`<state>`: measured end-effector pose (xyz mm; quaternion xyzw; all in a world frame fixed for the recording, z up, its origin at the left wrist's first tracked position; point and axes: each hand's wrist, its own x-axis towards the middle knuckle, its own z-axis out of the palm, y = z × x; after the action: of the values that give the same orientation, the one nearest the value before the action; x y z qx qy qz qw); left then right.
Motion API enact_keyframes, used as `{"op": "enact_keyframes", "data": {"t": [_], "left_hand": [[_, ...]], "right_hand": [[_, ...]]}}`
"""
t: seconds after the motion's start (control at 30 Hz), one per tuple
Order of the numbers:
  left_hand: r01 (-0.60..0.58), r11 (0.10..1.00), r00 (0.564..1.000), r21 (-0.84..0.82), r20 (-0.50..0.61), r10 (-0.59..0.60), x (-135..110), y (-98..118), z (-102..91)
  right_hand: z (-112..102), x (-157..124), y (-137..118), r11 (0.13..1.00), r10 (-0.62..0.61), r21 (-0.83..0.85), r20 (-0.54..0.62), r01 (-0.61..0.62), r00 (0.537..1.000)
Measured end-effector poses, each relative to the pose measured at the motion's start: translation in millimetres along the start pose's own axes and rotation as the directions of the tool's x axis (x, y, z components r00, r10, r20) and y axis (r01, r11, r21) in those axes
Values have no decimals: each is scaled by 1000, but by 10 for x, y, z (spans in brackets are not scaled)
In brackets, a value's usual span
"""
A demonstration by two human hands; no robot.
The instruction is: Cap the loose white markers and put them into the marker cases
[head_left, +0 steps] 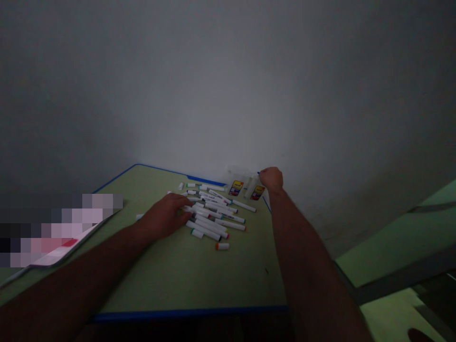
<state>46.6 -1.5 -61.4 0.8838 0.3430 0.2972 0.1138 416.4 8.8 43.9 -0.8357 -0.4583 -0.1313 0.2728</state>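
The right hand (pixel 271 179) has its fingers folded tightly together, pinching what looks like a blue-ended marker (pixel 259 173), most of it hidden, just above the right clear plastic marker case (pixel 257 192). The left hand (pixel 169 216) has bent fingers with the thumb a little apart, at the left edge of the white-barrelled markers (pixel 215 209); whether they pinch one, I cannot tell. Those markers lie in a loose, overlapping pile between the hands on the tabletop (pixel 153 280). Each should be light and stiff, with a smooth, probably slick barrel that would roll or skid if pressed off-centre, so the middle of the barrel seems the best place for a thumb-and-finger hold; a pull on the coloured end might slip a cap free. Both that case and the left clear plastic marker case (pixel 235 188), labelled and standing near the wall (pixel 228 95), look thin-walled and easily tipped, better steadied low on the sides than squeezed at the rim. Nearer the front, an orange-ended cap (pixel 222 246) lies apart, short and rounded, likely to roll; its sides suit a fingertip pinch.
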Motion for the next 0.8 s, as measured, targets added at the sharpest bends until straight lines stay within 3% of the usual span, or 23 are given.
{"op": "enact_keyframes", "data": {"t": [0.17,0.5,0.8], "left_hand": [[-9,1000,1000,-4,0,9,5,-17,20],[19,1000,1000,9,6,-19,-1,16,-3],[48,998,999,27,8,-48,-4,59,-27]], "right_hand": [[0,-19,2,997,72,23,2,-72,997],[-40,-65,-34,995,73,64,-21,-72,997],[-131,-417,-189,969,55,246,-252,9,966]]}}
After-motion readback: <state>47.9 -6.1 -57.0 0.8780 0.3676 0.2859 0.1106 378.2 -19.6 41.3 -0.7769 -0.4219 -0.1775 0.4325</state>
